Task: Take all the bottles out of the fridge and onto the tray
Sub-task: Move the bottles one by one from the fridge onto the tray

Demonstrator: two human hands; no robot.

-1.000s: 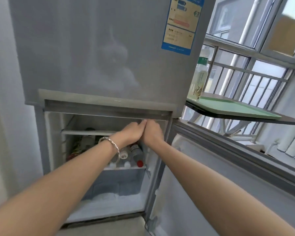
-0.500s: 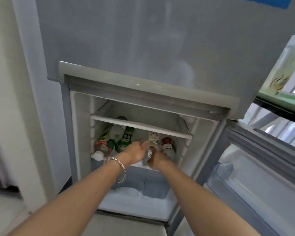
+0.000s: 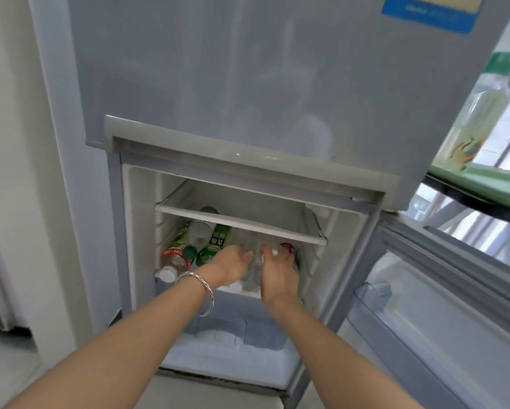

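Both hands reach into the fridge point(image 3: 165, 84). The left hand point(image 3: 233, 265) and right hand point(image 3: 277, 270) cup a clear bottle point(image 3: 255, 271) between them on the shelf point(image 3: 239, 221); the grip is half open. Next: squeeze, lift it out, carry it to the tray point(image 3: 483, 184). More bottles point(image 3: 188, 246) wait left.

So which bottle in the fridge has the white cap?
The red-label bottle lying farthest left on the shelf, white cap toward the door. The green-label bottle beside it shows no white cap, and hands hide the rest.
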